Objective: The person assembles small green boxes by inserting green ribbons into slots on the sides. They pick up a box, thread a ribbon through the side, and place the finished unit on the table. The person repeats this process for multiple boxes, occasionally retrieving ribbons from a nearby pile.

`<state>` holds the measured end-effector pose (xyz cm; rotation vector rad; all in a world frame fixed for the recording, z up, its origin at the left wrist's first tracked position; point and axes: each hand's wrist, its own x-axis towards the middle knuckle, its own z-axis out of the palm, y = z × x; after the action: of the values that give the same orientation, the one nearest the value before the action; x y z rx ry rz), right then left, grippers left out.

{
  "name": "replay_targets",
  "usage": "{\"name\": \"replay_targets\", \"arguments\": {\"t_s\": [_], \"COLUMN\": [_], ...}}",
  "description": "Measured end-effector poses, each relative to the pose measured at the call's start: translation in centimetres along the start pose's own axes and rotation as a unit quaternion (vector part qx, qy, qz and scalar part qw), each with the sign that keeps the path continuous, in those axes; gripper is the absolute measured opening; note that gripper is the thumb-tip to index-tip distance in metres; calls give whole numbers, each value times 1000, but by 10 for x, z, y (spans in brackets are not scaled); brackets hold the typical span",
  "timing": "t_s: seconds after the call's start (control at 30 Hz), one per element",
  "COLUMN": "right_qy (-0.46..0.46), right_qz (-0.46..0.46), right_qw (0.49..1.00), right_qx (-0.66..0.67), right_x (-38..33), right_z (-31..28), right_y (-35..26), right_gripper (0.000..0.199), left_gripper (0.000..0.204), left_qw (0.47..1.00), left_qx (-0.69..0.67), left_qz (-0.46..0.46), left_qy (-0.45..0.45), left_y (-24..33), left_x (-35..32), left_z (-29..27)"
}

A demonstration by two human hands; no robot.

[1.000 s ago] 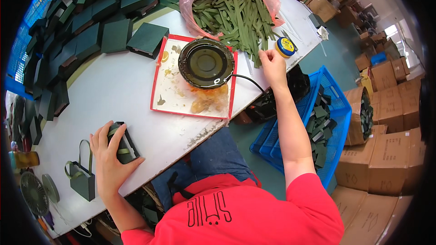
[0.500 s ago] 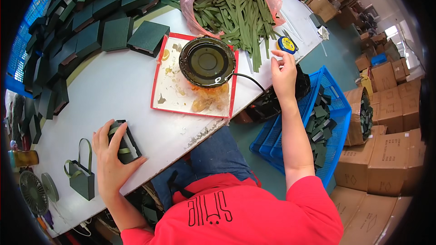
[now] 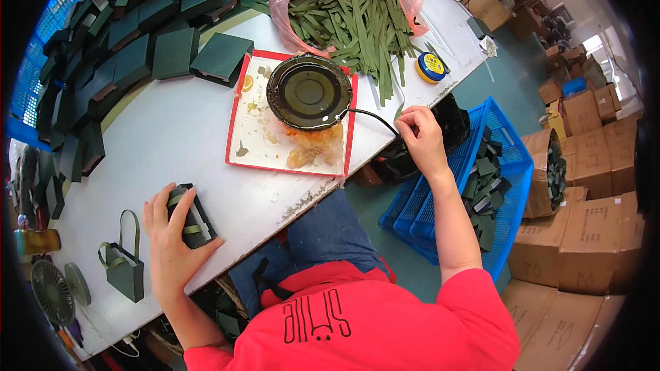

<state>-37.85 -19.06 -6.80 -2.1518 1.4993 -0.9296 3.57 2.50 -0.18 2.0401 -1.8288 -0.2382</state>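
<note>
At lower left of the frame, our left hand (image 3: 172, 237) lies spread over a small dark green box (image 3: 191, 216) with pale green straps, pressing it flat to the white table (image 3: 158, 144), seemingly to keep it from sliding. At centre right, our right hand (image 3: 421, 139) hangs off the table edge, fingers pinched together on a thin green strip (image 3: 397, 110), near the black cable running from the round black pot (image 3: 309, 91). The pot sits on a red-rimmed tray (image 3: 289, 151) that catches amber drips. Above it, a pink bag (image 3: 344, 0) spills more green strips. Finished green lids crowd the upper left; brown cartons (image 3: 591, 233) with dark print stack at right beside a blue crate (image 3: 481, 178).
</note>
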Motion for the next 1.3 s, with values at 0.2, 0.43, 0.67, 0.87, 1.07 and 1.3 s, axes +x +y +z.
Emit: {"name": "replay_targets", "arguments": {"t_s": [0.2, 0.43, 0.67, 0.87, 1.07, 1.3], "right_qy": [70, -98, -9, 24, -63, -13], "right_qz": [-111, -216, -15, -154, 172, 240], "right_qw": [991, 966, 989, 986, 979, 932], "right_qx": [-19, -106, 146, -64, -92, 271], "right_x": [0, 34, 32, 37, 21, -25], "right_z": [-7, -35, -35, -59, -57, -38], "right_y": [-2, 8, 23, 35, 22, -6], "right_gripper": [11, 30, 16, 16, 49, 21], "left_gripper": [86, 85, 84, 85, 85, 136], "left_qw": [1000, 1000, 1000, 999, 999, 897], "left_qx": [4, 5, 4, 26, 31, -430], "left_qz": [9, -8, -21, -21, -21, -82], "left_qy": [11, 6, 4, -4, -2, -54], "left_y": [5, 12, 13, 14, 13, 19], "left_x": [-3, -4, -4, -3, -5, -20], "left_z": [4, 6, 11, 11, 11, 19]}}
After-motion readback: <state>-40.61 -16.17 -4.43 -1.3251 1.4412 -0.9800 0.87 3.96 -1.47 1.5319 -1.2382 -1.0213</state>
